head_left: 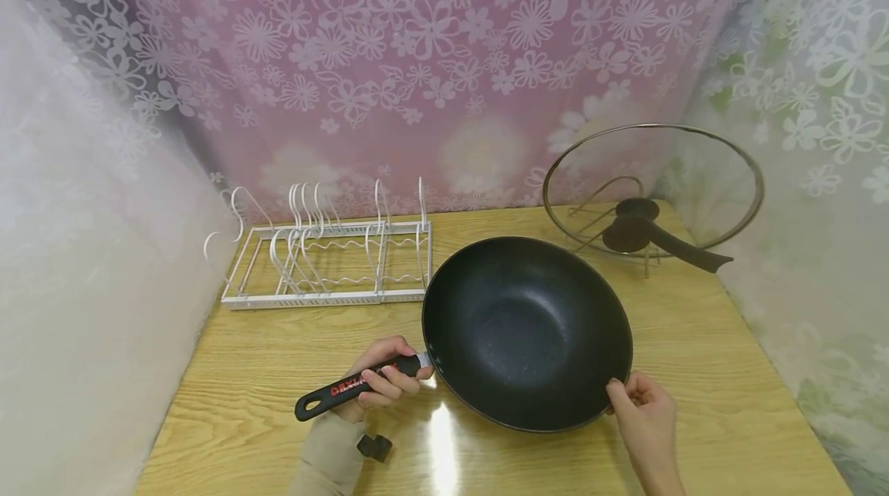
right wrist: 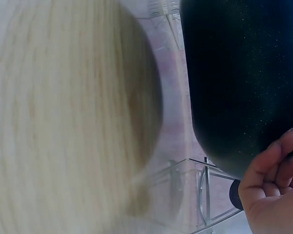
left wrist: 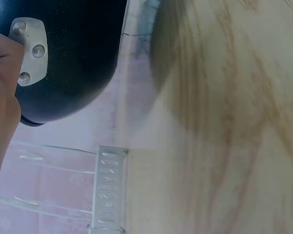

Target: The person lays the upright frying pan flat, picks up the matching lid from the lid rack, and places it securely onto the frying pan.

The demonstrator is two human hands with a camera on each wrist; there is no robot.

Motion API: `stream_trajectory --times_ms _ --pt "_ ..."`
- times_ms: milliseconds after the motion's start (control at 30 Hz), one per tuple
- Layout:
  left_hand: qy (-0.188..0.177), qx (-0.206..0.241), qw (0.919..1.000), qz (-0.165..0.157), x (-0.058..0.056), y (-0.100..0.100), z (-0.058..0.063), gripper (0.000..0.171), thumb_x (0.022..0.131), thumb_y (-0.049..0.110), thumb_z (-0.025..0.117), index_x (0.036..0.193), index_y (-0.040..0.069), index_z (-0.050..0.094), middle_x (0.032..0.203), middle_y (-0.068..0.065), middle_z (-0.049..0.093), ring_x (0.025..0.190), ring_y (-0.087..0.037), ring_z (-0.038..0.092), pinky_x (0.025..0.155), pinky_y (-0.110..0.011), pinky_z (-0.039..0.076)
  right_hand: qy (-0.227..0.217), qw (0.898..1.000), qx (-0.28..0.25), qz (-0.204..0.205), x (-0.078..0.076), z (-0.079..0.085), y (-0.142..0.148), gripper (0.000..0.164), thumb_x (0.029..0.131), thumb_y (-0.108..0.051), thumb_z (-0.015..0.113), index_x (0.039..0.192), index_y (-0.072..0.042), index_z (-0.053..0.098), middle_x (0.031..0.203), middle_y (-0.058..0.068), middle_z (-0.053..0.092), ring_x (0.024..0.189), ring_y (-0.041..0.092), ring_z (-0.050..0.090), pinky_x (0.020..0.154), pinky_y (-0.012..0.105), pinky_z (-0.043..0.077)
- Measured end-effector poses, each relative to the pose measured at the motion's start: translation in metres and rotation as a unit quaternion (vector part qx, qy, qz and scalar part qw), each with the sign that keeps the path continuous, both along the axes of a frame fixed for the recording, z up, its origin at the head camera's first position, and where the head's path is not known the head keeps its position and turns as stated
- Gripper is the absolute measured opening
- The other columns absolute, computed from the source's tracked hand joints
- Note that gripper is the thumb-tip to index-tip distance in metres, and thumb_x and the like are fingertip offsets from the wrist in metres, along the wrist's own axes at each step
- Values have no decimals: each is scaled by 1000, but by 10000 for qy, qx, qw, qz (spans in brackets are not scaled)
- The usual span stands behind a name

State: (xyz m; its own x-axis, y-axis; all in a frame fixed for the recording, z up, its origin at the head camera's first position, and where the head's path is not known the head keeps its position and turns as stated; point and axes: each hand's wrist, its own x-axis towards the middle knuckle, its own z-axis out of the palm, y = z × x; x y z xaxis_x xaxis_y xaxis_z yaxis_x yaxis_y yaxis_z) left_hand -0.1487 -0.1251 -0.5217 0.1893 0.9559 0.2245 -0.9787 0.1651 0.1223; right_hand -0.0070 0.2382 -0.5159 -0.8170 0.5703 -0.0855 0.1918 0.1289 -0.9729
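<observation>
A black wok (head_left: 521,334) is held above the table, its inside facing up toward the head camera. My left hand (head_left: 385,376) grips its black handle (head_left: 340,394) close to the metal joint. At the wok's lower right rim, my right hand (head_left: 644,411) pinches the edge between thumb and fingers. In the left wrist view a riveted metal bracket (left wrist: 35,51) joins the handle to the wok's outer wall. The right wrist view shows curled fingers (right wrist: 273,165) against the dark underside (right wrist: 234,87).
A white wire rack (head_left: 305,299) with upright loops stands at the back left. At the back right, a glass lid (head_left: 757,187) with a dark knob leans on a small wire stand (head_left: 646,264). Flowered curtains (head_left: 430,56) surround the wooden table (head_left: 243,403).
</observation>
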Motion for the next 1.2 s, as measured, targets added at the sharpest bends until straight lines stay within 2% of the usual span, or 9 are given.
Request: stream_trajectory --times_ms 200,433,567,900,1200 --pt "164 -112 9998 97 -2 -1 -10 30 96 29 33 115 6 39 65 6 28 36 1 31 29 -14 33 53 9999 153 -7 0 -6 -3 28 84 7 58 62 4 42 49 4 50 39 9 40 37 23 31" --pt "129 -185 9996 174 -2 -2 -19 32 97 29 30 113 4 41 65 5 27 37 1 34 29 -15 33 -128 9990 437 -14 2 -14 -5 27 85 2 58 64 1 41 50 -4 33 43 5 30 37 25 28" --pt "195 -245 9992 241 -1 -3 -21 32 97 29 29 113 4 42 65 5 27 36 1 34 29 -15 33 -287 9986 430 -57 3 -19 -6 26 86 0 58 65 0 41 51 -4 34 44 6 31 39 24 30" --pt "398 -411 9977 365 -2 -6 -22 31 97 30 30 110 5 43 63 6 27 35 2 33 28 -15 33 -190 9994 268 -141 3 -26 -9 27 85 2 58 65 0 40 54 -3 34 48 6 34 44 22 34" --pt "235 -415 9988 127 -8 -10 -29 39 97 36 29 115 5 43 64 6 29 36 1 34 28 -16 33 65 9998 88 -178 3 -30 -13 30 83 5 60 62 3 38 54 -3 34 48 6 33 42 24 29"
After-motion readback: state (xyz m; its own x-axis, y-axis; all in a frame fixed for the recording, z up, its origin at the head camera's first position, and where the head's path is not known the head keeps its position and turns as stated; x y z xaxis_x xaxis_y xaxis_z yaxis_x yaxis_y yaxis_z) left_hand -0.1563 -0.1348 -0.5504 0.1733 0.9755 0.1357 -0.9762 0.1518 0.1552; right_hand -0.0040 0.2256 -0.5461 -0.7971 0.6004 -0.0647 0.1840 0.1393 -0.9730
